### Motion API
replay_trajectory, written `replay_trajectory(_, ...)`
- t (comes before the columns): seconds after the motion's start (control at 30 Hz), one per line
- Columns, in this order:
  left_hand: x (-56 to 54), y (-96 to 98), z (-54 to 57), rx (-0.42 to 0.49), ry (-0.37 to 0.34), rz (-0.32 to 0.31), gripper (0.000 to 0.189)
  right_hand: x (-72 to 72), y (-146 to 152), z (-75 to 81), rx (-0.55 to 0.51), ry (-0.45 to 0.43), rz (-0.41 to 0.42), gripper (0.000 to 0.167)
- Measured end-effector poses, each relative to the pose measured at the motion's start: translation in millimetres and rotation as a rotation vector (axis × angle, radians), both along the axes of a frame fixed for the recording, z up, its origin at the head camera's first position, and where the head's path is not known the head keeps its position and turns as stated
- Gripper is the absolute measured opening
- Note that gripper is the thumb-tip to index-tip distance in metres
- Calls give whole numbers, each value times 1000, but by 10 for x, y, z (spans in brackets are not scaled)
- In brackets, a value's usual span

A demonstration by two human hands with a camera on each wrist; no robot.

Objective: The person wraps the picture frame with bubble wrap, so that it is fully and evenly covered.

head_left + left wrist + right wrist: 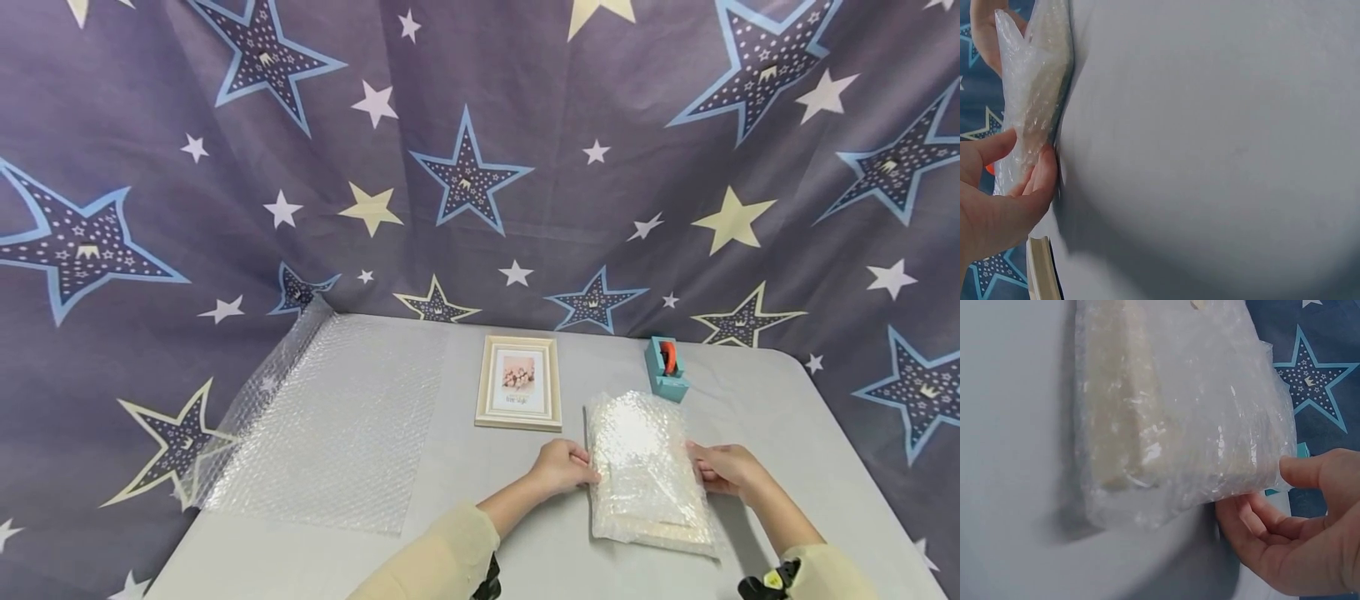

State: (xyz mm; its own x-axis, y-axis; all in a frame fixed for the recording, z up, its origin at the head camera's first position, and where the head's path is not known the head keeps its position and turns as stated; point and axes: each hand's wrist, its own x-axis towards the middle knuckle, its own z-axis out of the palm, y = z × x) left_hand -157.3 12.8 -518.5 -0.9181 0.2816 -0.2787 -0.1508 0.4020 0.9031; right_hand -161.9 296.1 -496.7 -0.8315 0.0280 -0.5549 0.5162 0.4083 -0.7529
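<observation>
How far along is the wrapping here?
Done: the bubble-wrapped package looks covered, a pale edge showing through. In hand: the left hand and right hand grip its opposite sides. Remaining: probably the picture frame, lying unwrapped, with a bubble wrap sheet spread out; the tape dispenser stands nearby, though whether the package is taped I cannot tell.

Along the table's left edge (540,558) you have a sheet of clear bubble wrap (345,425), reaching the far left corner, its outer side hanging past the edge. Near the middle of the far edge you see a cream picture frame (518,383) with a small pinkish print. Toward the far right corner stands a teal tape dispenser (667,385) holding an orange-red roll (670,357). Behind the far edge you face a purple-grey star-patterned cloth (465,58).
</observation>
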Motion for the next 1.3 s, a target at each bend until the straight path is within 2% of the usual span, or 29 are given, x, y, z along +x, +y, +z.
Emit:
replay_trajectory(0.27, -4, 0, 1, -14, 21, 16, 23, 0, -12, 58, -32, -6, 11, 75)
replay_trajectory(0.73, -4, -55, -15, -14, 16, 18, 22, -2, -31, -5, -45, -34, 1, 70)
replay_trajectory(0.93, 6, -56, -49, -30, 46, 19, 22, 6, -54, -6, -26, -22, 7, 73)
replay_trajectory(1.13, 29, -54, -33, -19, 55, 26, 22, 16, -60, 8, -19, -9, 5, 64)
replay_trajectory(1.3, 43, -63, -12, -20, 62, 27, 22, 10, -62, 21, -20, -6, 9, 64)
